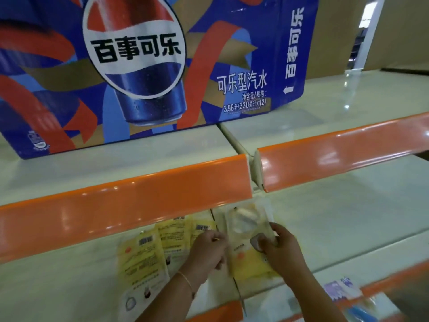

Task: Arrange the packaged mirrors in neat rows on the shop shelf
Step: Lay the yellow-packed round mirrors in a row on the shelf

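Both my hands hold one packaged mirror (246, 233), a clear-and-yellow packet with a round mirror in its upper half, lying face up over the seam of the white middle shelf (325, 228). My right hand (277, 246) pinches its right edge. On the packet's left edge sits my left hand (209, 249), fingers curled. Left of it, three more yellow packets (148, 252) lie face down side by side, barcodes showing, the rightmost partly hidden under my left hand.
A large blue cola carton (139, 66) stands on the upper shelf. Orange price rails (125, 205) edge each shelf, and the upper rail overhangs the back of the middle shelf. Purple and blue packets (343, 291) lie on the lower shelf at bottom right.
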`<action>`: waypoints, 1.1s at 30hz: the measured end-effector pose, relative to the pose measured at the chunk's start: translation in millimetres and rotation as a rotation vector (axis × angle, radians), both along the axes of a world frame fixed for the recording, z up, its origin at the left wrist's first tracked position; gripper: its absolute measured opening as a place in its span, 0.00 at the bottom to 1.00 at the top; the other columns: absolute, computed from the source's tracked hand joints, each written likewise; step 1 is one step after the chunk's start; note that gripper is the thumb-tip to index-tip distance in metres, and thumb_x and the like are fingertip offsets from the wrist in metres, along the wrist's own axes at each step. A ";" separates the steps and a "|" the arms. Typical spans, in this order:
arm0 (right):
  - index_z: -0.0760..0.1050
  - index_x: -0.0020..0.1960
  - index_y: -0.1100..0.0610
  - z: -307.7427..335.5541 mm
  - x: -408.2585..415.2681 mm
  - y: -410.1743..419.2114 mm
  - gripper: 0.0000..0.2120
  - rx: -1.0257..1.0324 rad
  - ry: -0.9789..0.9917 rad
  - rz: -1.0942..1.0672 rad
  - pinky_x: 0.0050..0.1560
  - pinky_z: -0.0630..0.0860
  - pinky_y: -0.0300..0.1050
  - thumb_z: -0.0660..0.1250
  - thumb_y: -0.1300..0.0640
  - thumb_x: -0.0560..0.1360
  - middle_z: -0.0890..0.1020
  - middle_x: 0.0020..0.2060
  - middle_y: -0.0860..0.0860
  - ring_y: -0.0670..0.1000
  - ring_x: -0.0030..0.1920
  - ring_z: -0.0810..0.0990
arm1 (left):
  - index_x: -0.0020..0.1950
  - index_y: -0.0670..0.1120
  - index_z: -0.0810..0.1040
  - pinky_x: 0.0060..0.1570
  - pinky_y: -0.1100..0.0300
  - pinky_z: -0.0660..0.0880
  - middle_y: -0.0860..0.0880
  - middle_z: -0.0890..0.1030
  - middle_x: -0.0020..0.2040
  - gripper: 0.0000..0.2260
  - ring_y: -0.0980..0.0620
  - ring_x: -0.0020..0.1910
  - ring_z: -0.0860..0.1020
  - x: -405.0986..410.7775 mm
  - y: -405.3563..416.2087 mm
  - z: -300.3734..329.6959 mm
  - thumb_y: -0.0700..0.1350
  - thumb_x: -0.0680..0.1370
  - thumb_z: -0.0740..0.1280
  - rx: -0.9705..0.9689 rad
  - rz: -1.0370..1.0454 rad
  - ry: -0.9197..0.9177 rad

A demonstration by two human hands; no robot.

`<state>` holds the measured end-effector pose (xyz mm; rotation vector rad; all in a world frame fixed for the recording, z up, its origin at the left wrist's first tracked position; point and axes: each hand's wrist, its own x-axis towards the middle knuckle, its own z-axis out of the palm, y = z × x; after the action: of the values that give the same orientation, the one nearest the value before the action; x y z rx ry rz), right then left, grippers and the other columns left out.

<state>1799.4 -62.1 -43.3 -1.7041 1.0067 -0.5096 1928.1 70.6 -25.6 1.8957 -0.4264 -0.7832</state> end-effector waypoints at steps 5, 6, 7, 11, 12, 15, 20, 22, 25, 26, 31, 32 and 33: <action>0.75 0.63 0.54 -5.9 -2.0 -15.6 0.22 -0.378 0.279 -0.086 0.45 0.74 0.46 0.71 0.51 0.70 0.82 0.48 0.54 0.57 0.48 0.80 | 0.49 0.51 0.77 0.28 0.60 0.72 0.46 0.81 0.42 0.04 0.51 0.29 0.75 -5.7 10.9 -5.3 0.46 0.79 0.63 0.041 -0.034 -0.133; 0.76 0.61 0.55 -8.7 -1.1 -15.7 0.22 -0.483 0.329 -0.124 0.46 0.73 0.48 0.72 0.51 0.69 0.81 0.49 0.56 0.60 0.49 0.78 | 0.49 0.52 0.77 0.30 0.59 0.73 0.48 0.81 0.42 0.03 0.50 0.31 0.77 -4.3 15.3 -6.1 0.47 0.79 0.63 0.053 -0.036 -0.163; 0.78 0.60 0.56 -10.2 0.9 -13.8 0.22 -0.577 0.358 -0.158 0.46 0.73 0.50 0.73 0.52 0.68 0.80 0.49 0.59 0.62 0.49 0.77 | 0.48 0.53 0.77 0.32 0.58 0.74 0.49 0.81 0.43 0.03 0.48 0.34 0.78 -2.4 19.8 -5.9 0.47 0.79 0.63 0.064 -0.029 -0.192; 0.80 0.55 0.57 -7.6 21.2 6.1 0.17 -0.682 0.212 -0.144 0.50 0.72 0.54 0.74 0.57 0.66 0.80 0.50 0.61 0.65 0.49 0.76 | 0.49 0.55 0.77 0.32 0.62 0.75 0.50 0.81 0.42 0.05 0.51 0.34 0.77 9.2 43.2 -3.5 0.47 0.80 0.62 0.087 0.059 -0.281; 0.80 0.55 0.57 -7.3 28.1 13.2 0.16 -0.670 0.168 -0.105 0.51 0.72 0.54 0.74 0.57 0.67 0.81 0.50 0.61 0.64 0.49 0.77 | 0.50 0.55 0.77 0.31 0.64 0.75 0.52 0.81 0.42 0.05 0.52 0.34 0.78 12.8 50.5 -2.7 0.48 0.80 0.61 0.090 0.093 -0.304; 0.80 0.55 0.57 -5.9 48.2 43.2 0.16 -0.583 0.082 0.041 0.52 0.75 0.53 0.73 0.57 0.68 0.80 0.50 0.58 0.63 0.50 0.78 | 0.52 0.54 0.77 0.32 0.65 0.74 0.54 0.80 0.44 0.06 0.55 0.36 0.78 26.9 75.7 -2.5 0.46 0.80 0.61 0.114 0.221 -0.367; 0.75 0.62 0.52 -11.8 74.5 100.3 0.18 -0.404 0.091 0.323 0.53 0.78 0.47 0.67 0.50 0.73 0.76 0.56 0.51 0.51 0.53 0.78 | 0.60 0.50 0.77 0.50 0.62 0.74 0.52 0.78 0.58 0.11 0.53 0.53 0.77 54.2 121.8 -18.8 0.43 0.79 0.61 0.205 0.353 -0.457; 0.72 0.65 0.51 -11.4 85.1 121.0 0.20 -0.316 0.125 0.430 0.54 0.76 0.40 0.66 0.49 0.75 0.74 0.58 0.49 0.47 0.52 0.77 | 0.60 0.49 0.77 0.56 0.61 0.72 0.51 0.77 0.59 0.11 0.53 0.56 0.76 62.6 142.3 -26.4 0.42 0.78 0.63 0.235 0.378 -0.502; 0.69 0.66 0.49 -6.5 99.4 150.1 0.19 -0.212 0.175 0.542 0.47 0.74 0.35 0.64 0.48 0.76 0.74 0.57 0.48 0.43 0.46 0.76 | 0.62 0.48 0.76 0.59 0.56 0.73 0.49 0.76 0.61 0.13 0.50 0.59 0.74 72.7 173.3 -42.6 0.46 0.78 0.62 0.440 0.314 -0.672; 0.69 0.66 0.50 -5.7 103.9 158.1 0.19 -0.205 0.194 0.565 0.43 0.72 0.34 0.64 0.49 0.76 0.75 0.54 0.49 0.43 0.43 0.74 | 0.62 0.47 0.76 0.61 0.54 0.73 0.48 0.76 0.62 0.15 0.48 0.61 0.73 74.8 183.2 -48.8 0.49 0.77 0.61 0.524 0.283 -0.731; 0.61 0.73 0.52 -7.0 123.4 187.1 0.31 -0.180 0.286 0.583 0.41 0.68 0.37 0.66 0.46 0.75 0.75 0.55 0.51 0.47 0.44 0.73 | 0.57 0.43 0.81 0.61 0.43 0.73 0.40 0.80 0.59 0.31 0.37 0.61 0.76 75.1 214.0 -73.3 0.60 0.79 0.44 0.729 0.186 -0.891; 0.59 0.74 0.52 -6.3 126.1 192.1 0.33 -0.169 0.288 0.587 0.42 0.70 0.38 0.66 0.45 0.74 0.75 0.57 0.52 0.48 0.46 0.73 | 0.57 0.43 0.81 0.62 0.42 0.72 0.39 0.80 0.59 0.32 0.36 0.60 0.76 74.2 215.8 -73.3 0.59 0.80 0.43 0.734 0.174 -0.878; 0.58 0.75 0.53 -5.6 127.5 197.2 0.35 -0.155 0.293 0.589 0.44 0.72 0.38 0.67 0.45 0.73 0.75 0.59 0.52 0.48 0.47 0.74 | 0.57 0.42 0.81 0.62 0.41 0.72 0.39 0.80 0.59 0.32 0.35 0.60 0.76 73.8 216.7 -73.1 0.58 0.80 0.42 0.731 0.162 -0.860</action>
<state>1927.0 135.1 -49.0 -2.1438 0.6207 0.0502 2001.9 287.4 -98.6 2.8869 -0.5312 0.0703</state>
